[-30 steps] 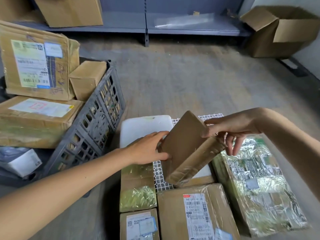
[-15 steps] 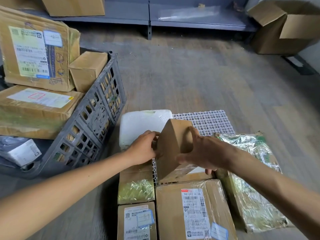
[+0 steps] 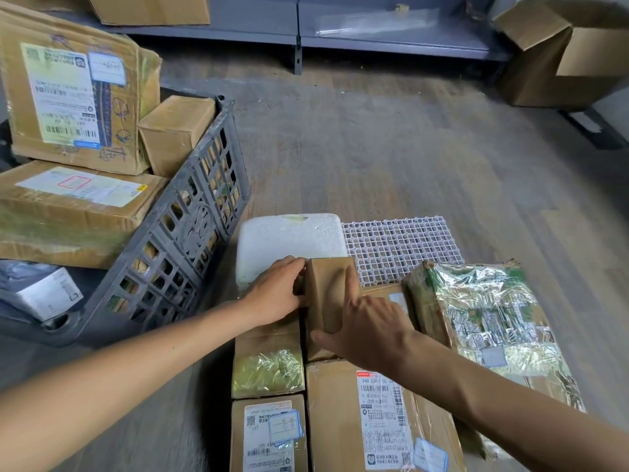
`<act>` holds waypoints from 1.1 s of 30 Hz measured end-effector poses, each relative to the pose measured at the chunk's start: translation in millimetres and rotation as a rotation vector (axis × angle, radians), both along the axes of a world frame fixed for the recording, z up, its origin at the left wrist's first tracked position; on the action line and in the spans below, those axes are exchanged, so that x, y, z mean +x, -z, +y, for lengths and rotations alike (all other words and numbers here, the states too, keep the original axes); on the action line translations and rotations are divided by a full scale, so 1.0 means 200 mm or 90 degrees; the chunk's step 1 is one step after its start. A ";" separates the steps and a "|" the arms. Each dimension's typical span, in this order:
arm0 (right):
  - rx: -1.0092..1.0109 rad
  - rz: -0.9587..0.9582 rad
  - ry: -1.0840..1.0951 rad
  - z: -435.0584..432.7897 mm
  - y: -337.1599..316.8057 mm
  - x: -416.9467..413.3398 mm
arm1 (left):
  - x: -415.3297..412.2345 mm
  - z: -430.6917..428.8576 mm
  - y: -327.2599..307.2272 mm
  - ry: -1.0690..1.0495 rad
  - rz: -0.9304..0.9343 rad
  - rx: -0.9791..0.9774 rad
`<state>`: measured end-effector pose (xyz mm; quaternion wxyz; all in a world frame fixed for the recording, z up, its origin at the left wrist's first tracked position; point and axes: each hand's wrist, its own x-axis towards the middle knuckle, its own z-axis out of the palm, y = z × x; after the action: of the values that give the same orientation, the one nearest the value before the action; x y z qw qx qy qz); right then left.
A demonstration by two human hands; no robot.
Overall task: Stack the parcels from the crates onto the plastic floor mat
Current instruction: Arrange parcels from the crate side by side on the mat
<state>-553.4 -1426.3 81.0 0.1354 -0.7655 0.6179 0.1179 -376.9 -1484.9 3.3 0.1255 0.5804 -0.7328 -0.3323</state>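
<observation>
Both hands are on one parcel. The left hand (image 3: 275, 296) curls its fingers against the left face of a small brown parcel (image 3: 326, 287). The right hand (image 3: 369, 327) spans it from the other side, thumb pinching the near face and index finger laid along the top.

The parcel stands on end toward the middle of the plastic floor mat (image 3: 401, 248), just beside the white foam box (image 3: 289, 241) at the mat's far left corner. Whether its base rests on the lattice or on a flat carton cannot be told. Only the mat's far right corner shows bare lattice.

A foil-wrapped parcel (image 3: 483, 321) lies along the right edge. Toward the near edge sit a large labelled carton (image 3: 371, 420), a small labelled box (image 3: 269, 434) and a tape-wrapped box (image 3: 267, 366). Left of the mat, a grey crate (image 3: 190, 233) holds several cartons, among them a tall labelled carton (image 3: 75, 93) and a plain brown box (image 3: 173, 131).

The step in hand appears to be seating this parcel in the gap between its neighbours. The next move likely calls for squaring it against the foam box and letting go only once it stands firm, since a parcel on end may tip. A reach left to the crate would follow, as the task looks far from finished.
</observation>
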 end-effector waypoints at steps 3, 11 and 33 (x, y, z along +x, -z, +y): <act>0.009 0.004 -0.005 0.01 0.04 0.02 | 0.02 0.00 0.00 0.004 0.007 0.002; 0.023 -0.014 -0.033 -0.02 0.06 0.08 | 0.05 0.00 -0.01 0.017 -0.014 0.004; 0.048 -0.045 0.037 -0.26 0.02 -0.12 | 0.12 -0.06 -0.04 -0.029 0.013 -0.010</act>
<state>-577.7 -1479.0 78.0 0.1891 -0.7452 0.6299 0.1100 -352.9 -1496.6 11.5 0.1448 0.5928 -0.7206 -0.3293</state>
